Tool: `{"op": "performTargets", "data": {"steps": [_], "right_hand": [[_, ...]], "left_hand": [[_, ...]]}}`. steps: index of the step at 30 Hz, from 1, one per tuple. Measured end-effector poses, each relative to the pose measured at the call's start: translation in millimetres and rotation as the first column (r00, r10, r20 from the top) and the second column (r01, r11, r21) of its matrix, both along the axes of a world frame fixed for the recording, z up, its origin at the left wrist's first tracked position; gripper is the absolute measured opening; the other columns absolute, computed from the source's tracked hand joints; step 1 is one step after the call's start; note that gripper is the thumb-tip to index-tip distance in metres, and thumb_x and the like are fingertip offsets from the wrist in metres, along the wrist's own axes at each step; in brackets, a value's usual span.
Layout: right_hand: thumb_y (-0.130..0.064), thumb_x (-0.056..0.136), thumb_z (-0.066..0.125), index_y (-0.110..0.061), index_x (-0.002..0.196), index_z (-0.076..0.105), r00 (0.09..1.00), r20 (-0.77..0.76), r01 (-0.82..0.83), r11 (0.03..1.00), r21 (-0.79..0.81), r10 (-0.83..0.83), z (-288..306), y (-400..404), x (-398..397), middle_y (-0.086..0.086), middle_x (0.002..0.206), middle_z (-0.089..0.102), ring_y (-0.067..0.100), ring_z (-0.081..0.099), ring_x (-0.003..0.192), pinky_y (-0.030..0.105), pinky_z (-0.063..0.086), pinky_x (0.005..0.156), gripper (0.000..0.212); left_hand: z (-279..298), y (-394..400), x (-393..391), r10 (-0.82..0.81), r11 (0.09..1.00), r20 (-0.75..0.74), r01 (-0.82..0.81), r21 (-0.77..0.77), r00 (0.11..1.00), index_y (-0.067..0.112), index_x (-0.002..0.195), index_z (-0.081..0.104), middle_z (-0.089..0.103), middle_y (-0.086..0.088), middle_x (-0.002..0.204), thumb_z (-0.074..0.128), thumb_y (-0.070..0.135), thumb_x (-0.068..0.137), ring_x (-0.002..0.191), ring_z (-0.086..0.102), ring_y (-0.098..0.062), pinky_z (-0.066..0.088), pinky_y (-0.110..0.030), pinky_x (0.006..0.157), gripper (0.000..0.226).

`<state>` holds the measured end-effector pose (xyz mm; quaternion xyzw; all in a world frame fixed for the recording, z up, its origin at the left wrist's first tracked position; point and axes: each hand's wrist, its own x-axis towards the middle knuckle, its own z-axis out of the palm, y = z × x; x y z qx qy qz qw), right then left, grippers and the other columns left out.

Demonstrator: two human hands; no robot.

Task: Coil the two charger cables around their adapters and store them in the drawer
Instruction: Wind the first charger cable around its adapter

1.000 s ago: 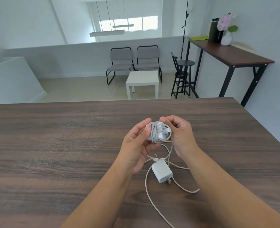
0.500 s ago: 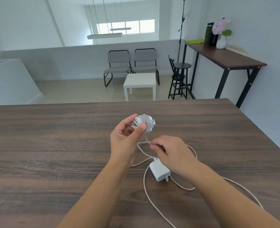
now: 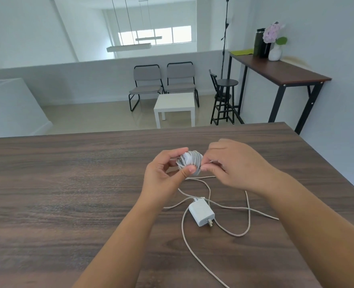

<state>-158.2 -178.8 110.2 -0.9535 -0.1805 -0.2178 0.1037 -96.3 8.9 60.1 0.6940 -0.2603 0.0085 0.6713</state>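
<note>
A: Firstly, any brand, label or writing?

B: None legible. The wound charger (image 3: 189, 163) and the loose adapter (image 3: 201, 212) both show plain white faces from the head view; any marking is too small to read.

A: Hands, then.

B: The left hand (image 3: 163, 177), at centre frame, grips the wound charger, thumb pressed on its lower front and the other fingers curled behind it, above the table (image 3: 68, 194). The right hand (image 3: 234, 165), just right of it, pinches the end of that cable between thumb and forefinger, against the right side of the bundle; the remaining fingers are curled loosely.

A: And the second charger?

B: The loose adapter lies flat on the table, below the hands and slightly right of centre, prongs pointing toward the lower right. Its cable (image 3: 248, 215) sprawls in open loops around it: one strand runs up under the hands, one passes beneath the right forearm, another trails off the bottom edge of the frame. It is not coiled.

A: Obstructions? Surroundings?

B: The right forearm covers part of the loose cable. Beyond the table, upper centre, two grey chairs (image 3: 163, 84) stand behind a small white table (image 3: 175, 102). A black stool (image 3: 224, 96) stands right of them. At upper right, a tall desk (image 3: 280, 69) carries a dark bottle (image 3: 260, 45) and a white vase (image 3: 275, 51) with pink flowers.
</note>
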Motion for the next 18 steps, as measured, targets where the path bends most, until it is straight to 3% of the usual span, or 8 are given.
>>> {"op": "performTargets", "data": {"steps": [3, 6, 9, 13, 18], "right_hand": [[-0.048, 0.086, 0.049, -0.025, 0.078, 0.068, 0.993, 0.117, -0.009, 1.000, 0.002, 0.009, 4, -1, -1, -0.012, 0.077, 0.060, 0.010, 0.048, 0.070, 0.022, 0.036, 0.065, 0.031], [-0.045, 0.086, 0.060, -0.023, 0.078, 0.067, 0.993, 0.117, -0.051, 0.982, 0.184, 0.030, 7, 1, -3, -0.013, 0.081, 0.063, 0.008, 0.056, 0.074, 0.023, 0.044, 0.066, 0.024], [-0.030, 0.084, 0.072, -0.021, 0.079, 0.070, 0.997, 0.057, -0.066, 0.891, 0.450, 0.045, 8, 6, -5, -0.010, 0.077, 0.067, 0.009, 0.062, 0.074, 0.028, 0.048, 0.067, 0.011], [-0.021, 0.082, 0.075, -0.018, 0.077, 0.071, 1.000, 0.019, -0.023, 0.726, 0.687, 0.014, 3, 16, -7, -0.005, 0.072, 0.069, 0.014, 0.064, 0.069, 0.032, 0.052, 0.065, 0.007], [-0.014, 0.083, 0.073, -0.013, 0.076, 0.069, 0.990, 0.097, -0.010, 0.650, 0.760, -0.098, -19, 32, -7, -0.004, 0.072, 0.068, 0.012, 0.064, 0.069, 0.024, 0.051, 0.063, 0.008]], "left_hand": [[3, 2, -2, -0.046, 0.998, -0.080, 0.042, -0.047, 0.996, 0.033, 0.106, 0.073, 0.074, -0.004, 0.100, 0.085, 0.030, 0.066, 0.092, 0.067, -0.024, 0.056, -0.042, 0.087, 0.041], [4, 3, -7, -0.142, 0.980, -0.194, 0.111, -0.165, 0.971, 0.023, 0.108, 0.072, 0.075, -0.001, 0.097, 0.081, 0.018, 0.073, 0.087, 0.064, -0.020, 0.056, -0.032, 0.078, 0.036], [2, 1, -12, -0.229, 0.946, -0.269, 0.150, -0.287, 0.935, 0.020, 0.117, 0.068, 0.073, -0.004, 0.106, 0.075, 0.021, 0.077, 0.095, 0.065, -0.021, 0.056, -0.034, 0.082, 0.041], [5, -10, -25, -0.321, 0.853, -0.386, 0.087, -0.514, 0.865, 0.010, 0.126, 0.061, 0.070, -0.009, 0.110, 0.068, 0.019, 0.083, 0.097, 0.065, -0.019, 0.055, -0.028, 0.083, 0.044], [10, -23, -37, -0.381, 0.814, -0.529, 0.003, -0.581, 0.758, 0.005, 0.132, 0.053, 0.069, -0.010, 0.108, 0.056, 0.030, 0.087, 0.095, 0.066, -0.024, 0.051, -0.043, 0.089, 0.051]]}}
